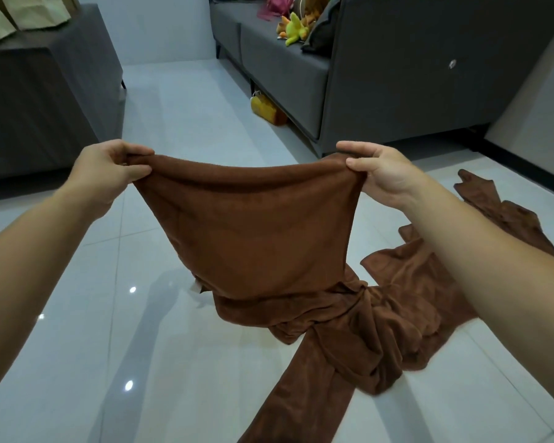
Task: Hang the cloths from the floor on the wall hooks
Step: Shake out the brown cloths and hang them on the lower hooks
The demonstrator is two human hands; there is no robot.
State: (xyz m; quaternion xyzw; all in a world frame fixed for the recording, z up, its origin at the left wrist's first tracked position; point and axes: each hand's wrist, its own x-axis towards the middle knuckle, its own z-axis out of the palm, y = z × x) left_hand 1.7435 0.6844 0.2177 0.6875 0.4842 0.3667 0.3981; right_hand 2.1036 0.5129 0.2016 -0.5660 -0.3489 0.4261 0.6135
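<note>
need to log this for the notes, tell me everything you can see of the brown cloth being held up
The held cloth is a plain dark brown piece with a soft, fleecy, towel-like look. The left hand and right hand each pinch an upper corner, so its top edge sags slightly between them. It hangs spread and mostly flat, narrowing downward. Its lower end meets the crumpled pile of brown cloths on the glossy tiled floor; whether it has lifted clear cannot be told.

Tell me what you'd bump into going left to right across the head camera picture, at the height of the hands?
Dark grey cabinet → left hand → held brown cloth → right hand → brown cloths on the floor.
</note>
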